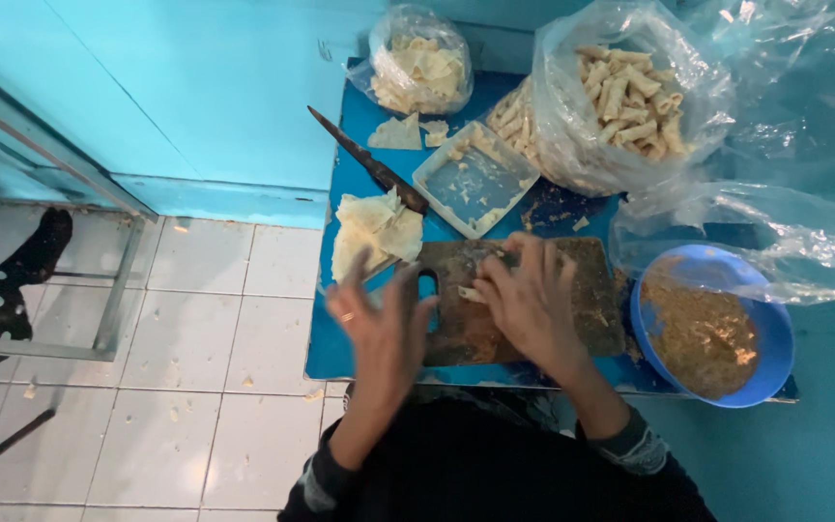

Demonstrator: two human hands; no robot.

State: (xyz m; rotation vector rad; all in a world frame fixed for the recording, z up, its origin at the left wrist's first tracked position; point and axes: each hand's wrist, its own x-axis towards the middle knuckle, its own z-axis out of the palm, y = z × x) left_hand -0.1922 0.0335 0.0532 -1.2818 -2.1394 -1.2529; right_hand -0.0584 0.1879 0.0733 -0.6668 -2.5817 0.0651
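Left hand [384, 324] fingers spread, empty; right hand [529, 295] pinching wrapper roll [473, 293] on cutting board [572, 309]; bowl [775, 333], knife [364, 159] beside.

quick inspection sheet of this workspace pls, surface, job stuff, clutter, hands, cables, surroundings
surface: small blue table, crumbs scattered on it
job's things: dark cutting board with a small roll on it; stack of wrappers; blue bowl of brown filling
clutter: knife beside the wrappers; clear tray; bag of finished rolls; bag of scraps
grippers: left hand open, blurred, over the board's edge; right hand on the roll
cables: nothing seen
surroundings: white tiled floor with bits on it, turquoise wall
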